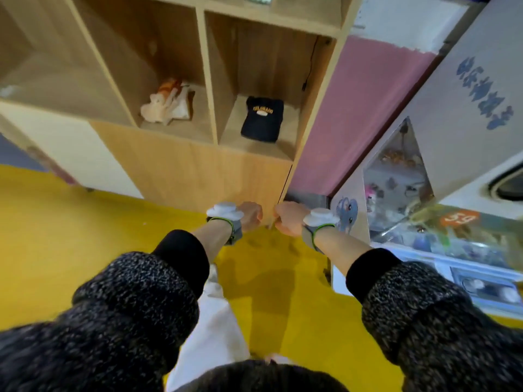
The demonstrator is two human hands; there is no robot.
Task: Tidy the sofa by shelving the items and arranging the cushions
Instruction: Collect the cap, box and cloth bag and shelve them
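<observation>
both hands hang loosely curled and seem to hold nothing: left hand, right hand. above them, the dark cap and a pale soft toy sit in neighbouring shelf cubbies. shelving looks done for these; next probably means turning back toward the sofa, out of view.

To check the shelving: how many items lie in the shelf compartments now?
2: a cap in the right compartment, a soft toy in the one to its left. Other compartments are partly out of view.

Matt wood-grain shelf; cloth cap; speckled knit sleeves.
</observation>
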